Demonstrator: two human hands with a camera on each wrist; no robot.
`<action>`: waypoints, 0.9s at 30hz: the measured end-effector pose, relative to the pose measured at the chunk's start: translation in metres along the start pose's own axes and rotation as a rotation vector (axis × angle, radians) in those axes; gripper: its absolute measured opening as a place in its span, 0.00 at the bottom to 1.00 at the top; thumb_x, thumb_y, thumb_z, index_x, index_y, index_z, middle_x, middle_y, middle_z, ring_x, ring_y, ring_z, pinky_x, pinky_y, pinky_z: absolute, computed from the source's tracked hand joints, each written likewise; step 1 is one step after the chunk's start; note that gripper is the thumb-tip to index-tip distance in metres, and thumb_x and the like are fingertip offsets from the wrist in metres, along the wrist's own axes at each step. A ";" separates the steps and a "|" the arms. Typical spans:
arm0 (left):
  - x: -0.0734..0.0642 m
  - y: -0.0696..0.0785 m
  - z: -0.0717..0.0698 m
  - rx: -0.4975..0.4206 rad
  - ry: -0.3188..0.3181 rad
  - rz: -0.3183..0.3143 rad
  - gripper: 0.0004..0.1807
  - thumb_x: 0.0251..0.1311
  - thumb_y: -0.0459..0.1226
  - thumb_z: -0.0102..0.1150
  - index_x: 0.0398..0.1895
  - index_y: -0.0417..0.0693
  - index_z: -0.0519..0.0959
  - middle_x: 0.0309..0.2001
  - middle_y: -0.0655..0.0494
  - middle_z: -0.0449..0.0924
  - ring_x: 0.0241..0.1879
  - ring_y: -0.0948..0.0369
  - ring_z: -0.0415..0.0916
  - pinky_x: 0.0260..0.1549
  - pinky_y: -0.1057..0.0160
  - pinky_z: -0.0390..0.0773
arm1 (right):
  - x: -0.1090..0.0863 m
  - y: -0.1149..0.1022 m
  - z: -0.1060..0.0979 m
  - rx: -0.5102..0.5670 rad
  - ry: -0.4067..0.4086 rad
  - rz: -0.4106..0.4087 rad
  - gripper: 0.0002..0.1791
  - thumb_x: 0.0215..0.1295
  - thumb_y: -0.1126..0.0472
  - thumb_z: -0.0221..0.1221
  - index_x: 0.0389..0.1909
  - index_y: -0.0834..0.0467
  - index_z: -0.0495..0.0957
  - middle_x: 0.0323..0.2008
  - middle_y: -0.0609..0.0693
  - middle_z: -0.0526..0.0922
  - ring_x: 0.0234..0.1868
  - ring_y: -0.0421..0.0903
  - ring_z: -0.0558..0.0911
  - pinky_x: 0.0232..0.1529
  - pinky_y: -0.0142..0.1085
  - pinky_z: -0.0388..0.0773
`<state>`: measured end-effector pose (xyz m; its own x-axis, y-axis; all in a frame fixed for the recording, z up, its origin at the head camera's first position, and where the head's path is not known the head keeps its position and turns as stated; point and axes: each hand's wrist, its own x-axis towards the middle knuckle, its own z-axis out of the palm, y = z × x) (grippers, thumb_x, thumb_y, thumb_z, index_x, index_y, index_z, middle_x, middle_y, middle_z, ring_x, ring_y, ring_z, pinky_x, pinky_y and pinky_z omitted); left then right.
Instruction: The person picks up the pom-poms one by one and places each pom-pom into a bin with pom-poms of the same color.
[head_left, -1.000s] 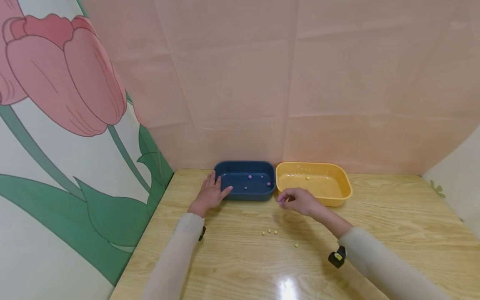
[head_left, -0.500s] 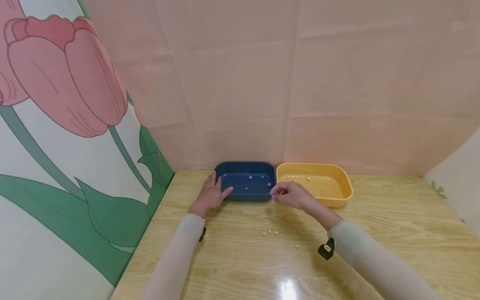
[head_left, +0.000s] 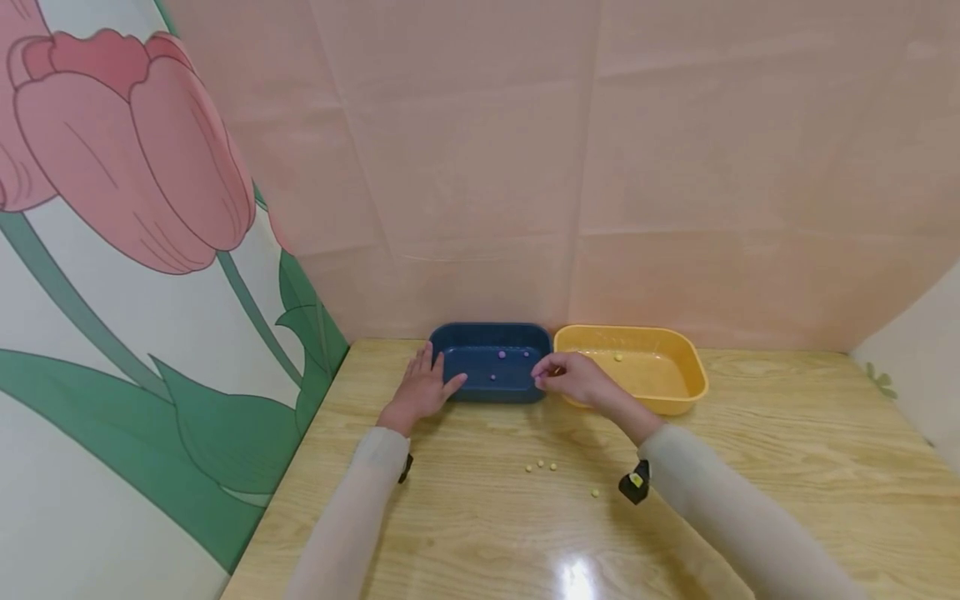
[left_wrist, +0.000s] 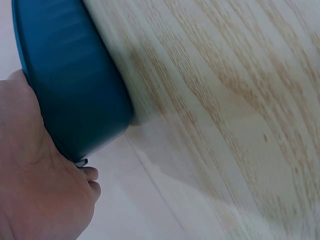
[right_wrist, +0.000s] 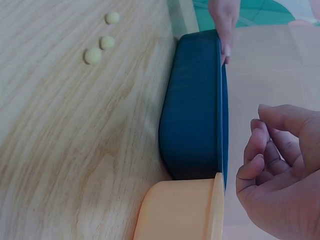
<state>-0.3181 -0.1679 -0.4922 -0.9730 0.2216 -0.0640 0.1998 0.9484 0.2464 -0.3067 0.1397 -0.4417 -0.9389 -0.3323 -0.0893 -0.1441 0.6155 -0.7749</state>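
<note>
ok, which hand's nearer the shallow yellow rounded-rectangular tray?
Right. The right hand is over the near left corner of the yellow tray; the left hand is at the left end of the dark blue rounded-rectangular tray, which stands between.

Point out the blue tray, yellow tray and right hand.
Blue tray (right_wrist: 192, 110): right wrist view, outer wall.
Yellow tray (head_left: 651, 377): head view, bare floor.
Right hand (head_left: 577, 379): head view, middle of the hand.

Yellow tray (head_left: 651, 377) partly hidden behind right hand (head_left: 576, 377); in right wrist view, cut off below
</note>
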 end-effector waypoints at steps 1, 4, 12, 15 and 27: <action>0.000 0.000 0.000 -0.001 0.002 0.001 0.50 0.74 0.68 0.25 0.81 0.37 0.46 0.81 0.39 0.28 0.81 0.45 0.26 0.77 0.47 0.36 | 0.001 0.000 0.000 -0.001 0.005 -0.001 0.06 0.71 0.59 0.63 0.44 0.53 0.85 0.40 0.50 0.81 0.43 0.50 0.76 0.44 0.38 0.75; 0.001 -0.001 0.001 -0.006 0.003 0.002 0.50 0.73 0.68 0.26 0.81 0.37 0.46 0.81 0.39 0.28 0.81 0.45 0.26 0.77 0.47 0.35 | 0.005 -0.001 0.002 0.015 0.015 0.007 0.06 0.70 0.59 0.64 0.44 0.53 0.85 0.40 0.51 0.81 0.43 0.51 0.76 0.45 0.39 0.75; 0.001 -0.001 0.001 0.000 -0.002 -0.008 0.50 0.73 0.68 0.25 0.81 0.39 0.44 0.81 0.40 0.27 0.80 0.46 0.25 0.77 0.47 0.35 | 0.020 -0.001 0.005 0.053 0.017 0.045 0.07 0.71 0.59 0.63 0.46 0.53 0.84 0.44 0.52 0.81 0.46 0.51 0.76 0.49 0.39 0.76; 0.001 -0.001 0.001 -0.005 0.000 -0.004 0.50 0.73 0.68 0.25 0.81 0.39 0.44 0.81 0.39 0.27 0.80 0.45 0.26 0.77 0.46 0.36 | 0.026 -0.001 0.006 0.053 0.025 0.041 0.07 0.71 0.59 0.63 0.46 0.54 0.84 0.44 0.52 0.82 0.46 0.50 0.77 0.49 0.38 0.76; 0.003 -0.002 0.003 0.002 0.009 0.001 0.49 0.74 0.67 0.26 0.81 0.38 0.44 0.81 0.38 0.28 0.80 0.45 0.26 0.77 0.45 0.38 | 0.042 -0.004 0.010 0.080 0.039 0.072 0.07 0.71 0.59 0.62 0.47 0.55 0.84 0.45 0.53 0.81 0.46 0.51 0.77 0.48 0.39 0.76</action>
<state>-0.3210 -0.1685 -0.4956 -0.9738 0.2208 -0.0548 0.2013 0.9485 0.2447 -0.3426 0.1156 -0.4486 -0.9576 -0.2603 -0.1231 -0.0521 0.5771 -0.8150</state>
